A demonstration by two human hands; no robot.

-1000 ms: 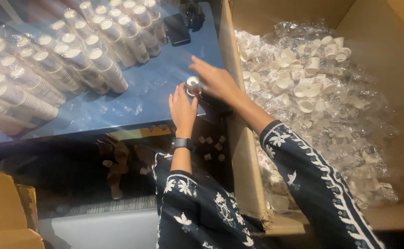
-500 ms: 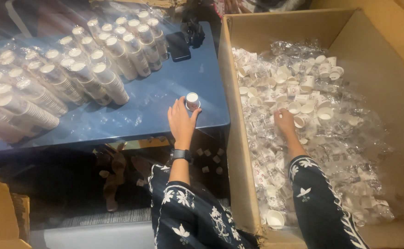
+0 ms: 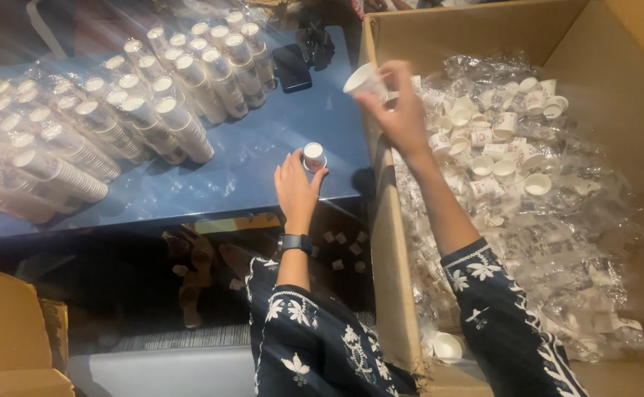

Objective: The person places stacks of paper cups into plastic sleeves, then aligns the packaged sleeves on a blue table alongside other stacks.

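My left hand point(image 3: 295, 188) rests on the blue table point(image 3: 248, 173) and grips a small stack of white paper cups point(image 3: 313, 156) standing near the table's right edge. My right hand point(image 3: 400, 112) is raised over the left wall of a large cardboard box point(image 3: 386, 220) and holds a single white paper cup point(image 3: 361, 79) tilted on its side. Inside the box lie several loose cups point(image 3: 502, 151) among crumpled clear plastic wrap. Both arms wear dark sleeves with a white flower print; a black watch sits on my left wrist.
Several long sleeves of stacked cups in clear wrap point(image 3: 116, 121) lie in rows across the table's left and back. A black phone point(image 3: 292, 68) lies near the back edge. Another cardboard box point(image 3: 13, 338) stands at the lower left. Feet in sandals point(image 3: 197, 272) show under the table.
My right hand left the stack, reached down into the box among the loose cups, then rose with one cup toward the table. My left hand stayed on the stack.
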